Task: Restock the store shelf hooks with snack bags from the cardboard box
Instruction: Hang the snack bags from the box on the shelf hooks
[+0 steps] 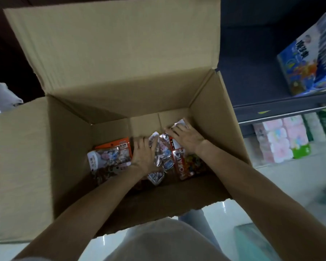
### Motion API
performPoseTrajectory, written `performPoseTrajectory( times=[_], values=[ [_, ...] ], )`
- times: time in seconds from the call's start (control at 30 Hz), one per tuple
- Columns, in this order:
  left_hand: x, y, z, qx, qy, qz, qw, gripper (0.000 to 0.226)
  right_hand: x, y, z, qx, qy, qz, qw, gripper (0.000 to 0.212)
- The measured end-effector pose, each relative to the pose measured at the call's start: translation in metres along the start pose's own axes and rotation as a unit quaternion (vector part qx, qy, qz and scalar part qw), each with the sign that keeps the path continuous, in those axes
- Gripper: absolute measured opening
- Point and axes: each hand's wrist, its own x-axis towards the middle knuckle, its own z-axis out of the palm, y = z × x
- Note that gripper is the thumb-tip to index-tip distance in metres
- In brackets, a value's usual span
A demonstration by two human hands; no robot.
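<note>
Both hands were deep in the cardboard box (68,129) at centre frame. The left hand (144,155) lay spread, fingers straight, on clear snack bags (162,157); the right hand (186,139) pressed flat on another bag. Gathering the bags by their hang-hole tops would probably make hooking easier. An orange pack (119,146) and a red pack (186,164) also lay on the box bottom.

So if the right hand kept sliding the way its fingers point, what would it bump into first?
Probably the silvery snack bag under its fingertips, then the cardboard box's far wall just beyond; depth is hard to judge from above.
</note>
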Motion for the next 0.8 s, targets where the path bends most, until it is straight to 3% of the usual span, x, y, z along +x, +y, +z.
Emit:
performPoseTrajectory(
  times=[0.2, 0.33, 0.4, 0.53, 0.7, 0.8],
  values=[
    [0.002, -0.001, -0.004, 0.017, -0.023, 0.013, 1.0, 0.127, 0.007, 0.002, -0.006, -0.029, 0.007, -0.022, 0.999, 0.115],
    [0.001, -0.005, -0.003, 0.001, -0.015, 0.034, 0.999, 0.123, 0.004, 0.001, -0.013, -0.057, 0.025, -0.033, 0.998, 0.066],
    [0.0, -0.007, -0.003, -0.032, -0.018, 0.054, 0.998, 0.121, 0.002, 0.002, -0.018, -0.058, 0.017, -0.026, 0.998, 0.054],
    [-0.003, -0.005, -0.002, -0.109, 0.004, 0.053, 0.993, 0.109, 0.001, 0.005, -0.027, -0.07, -0.013, -0.038, 0.997, 0.069],
    [0.002, 0.0, -0.01, -0.184, -0.032, 0.018, 0.982, 0.123, -0.004, 0.001, -0.031, -0.055, -0.028, -0.031, 0.998, 0.064],
    [0.003, 0.002, -0.016, -0.143, -0.022, 0.024, 0.989, 0.122, -0.008, 0.002, -0.038, -0.049, -0.028, -0.033, 0.998, 0.057]
  ],
)
